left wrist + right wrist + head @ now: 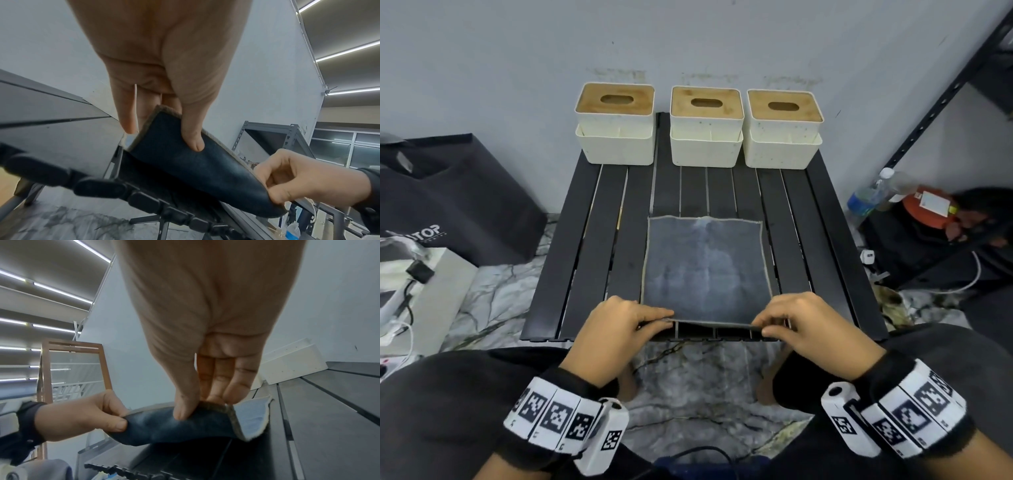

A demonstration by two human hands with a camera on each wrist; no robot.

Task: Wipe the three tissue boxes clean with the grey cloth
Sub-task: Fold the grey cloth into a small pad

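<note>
The grey cloth (705, 263) lies spread flat on the near half of the black slatted table (592, 240). My left hand (619, 325) pinches its near left corner, and my right hand (794, 318) pinches its near right corner. The near edge is lifted slightly off the slats. In the left wrist view the thumb presses the cloth (185, 165) from below; in the right wrist view the thumb and fingers clamp the cloth (174, 423). Three cream tissue boxes with wooden lids stand in a row at the table's far edge: left (615, 123), middle (706, 125), right (782, 128).
A grey wall rises right behind the boxes. A dark bag (458, 202) sits on the floor at left. A water bottle (869, 195) and a red object (928, 205) lie at right under a black metal rack (948, 92). My knees flank the table's near edge.
</note>
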